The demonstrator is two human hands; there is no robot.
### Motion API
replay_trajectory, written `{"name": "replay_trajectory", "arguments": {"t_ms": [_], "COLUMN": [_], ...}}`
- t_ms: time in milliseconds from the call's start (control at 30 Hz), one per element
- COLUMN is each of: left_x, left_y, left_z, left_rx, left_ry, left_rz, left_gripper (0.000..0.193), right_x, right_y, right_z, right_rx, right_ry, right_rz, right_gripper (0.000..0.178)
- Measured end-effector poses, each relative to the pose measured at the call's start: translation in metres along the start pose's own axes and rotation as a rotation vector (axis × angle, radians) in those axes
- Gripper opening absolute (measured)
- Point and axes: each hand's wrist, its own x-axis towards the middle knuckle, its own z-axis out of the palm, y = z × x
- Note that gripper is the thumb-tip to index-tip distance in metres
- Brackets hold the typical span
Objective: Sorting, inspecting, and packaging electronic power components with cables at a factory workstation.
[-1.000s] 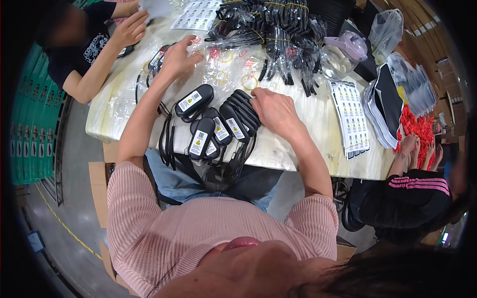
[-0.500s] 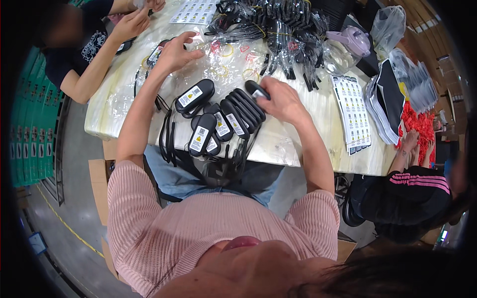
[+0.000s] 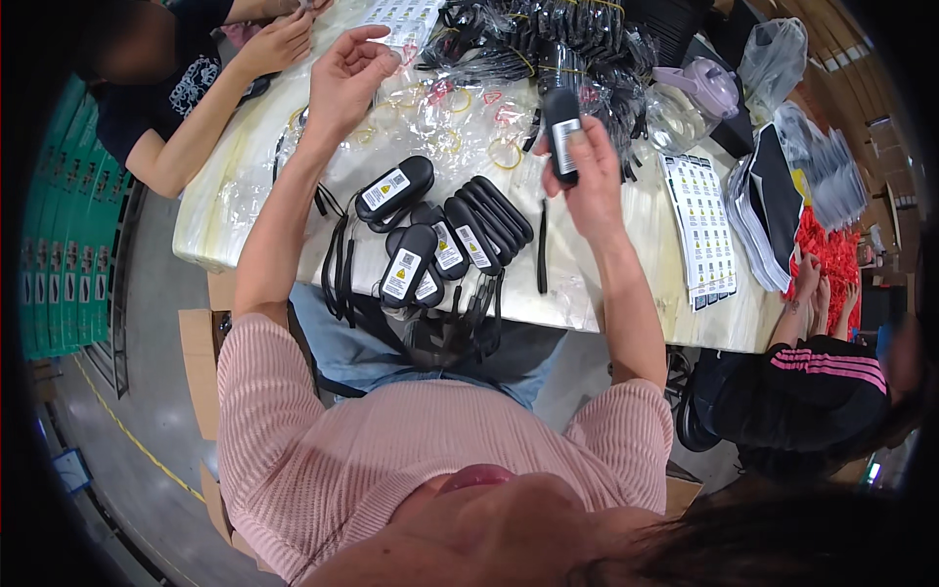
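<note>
My right hand (image 3: pixel 595 176) is closed round a black oblong device (image 3: pixel 563 127) with a white label, held upright above the table. A thin black strap (image 3: pixel 543 249) hangs below it. My left hand (image 3: pixel 344 83) is raised at the upper left, close to a sheet of labels (image 3: pixel 403 22). Its fingers are curled, with a gap between thumb and forefinger and nothing visible there. Between my forearms lies a group of similar labelled black devices (image 3: pixel 409 264), several of them stacked on edge (image 3: pixel 499 215). Their straps (image 3: pixel 342 279) trail over the near table edge.
Bagged black items (image 3: pixel 587 49) pile up at the back. Rubber bands (image 3: pixel 506 154) and clear plastic lie before them. On the right are a lidded jug (image 3: pixel 699 88), another label sheet (image 3: pixel 699 225) and papers (image 3: pixel 748 215). One co-worker (image 3: pixel 161 108) sits left, another (image 3: pixel 822 391) right.
My right hand has lifted the device off the end of the row and moved it up and right. My left hand has moved up toward the far label sheet, its fingers drawing closer together.
</note>
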Motion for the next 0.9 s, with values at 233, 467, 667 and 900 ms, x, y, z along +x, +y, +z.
{"name": "replay_trajectory", "arguments": {"t_ms": [233,467,667,900], "left_x": [-0.043,-0.050,-0.050,-0.050], "left_y": [0.022,0.026,0.025,0.016], "left_z": [0.043,0.056,0.049,0.046], "left_rx": [0.424,0.235,-0.156,-0.120], "left_ry": [-0.218,-0.426,-0.608,-0.590], "left_rz": [0.395,0.320,-0.318,-0.372], "left_gripper": [0.033,0.040,0.038,0.020], "right_x": [-0.016,-0.011,-0.004,-0.006], "right_y": [0.007,-0.003,0.001,0.008], "right_z": [0.040,0.030,0.006,0.011], "right_rx": [-0.097,-0.105,-0.003,-0.085], "right_ry": [-0.207,-0.025,0.196,0.150], "right_rz": [-0.054,-0.078,-0.107,-0.129], "right_gripper": [0.029,0.027,0.026,0.028]}}
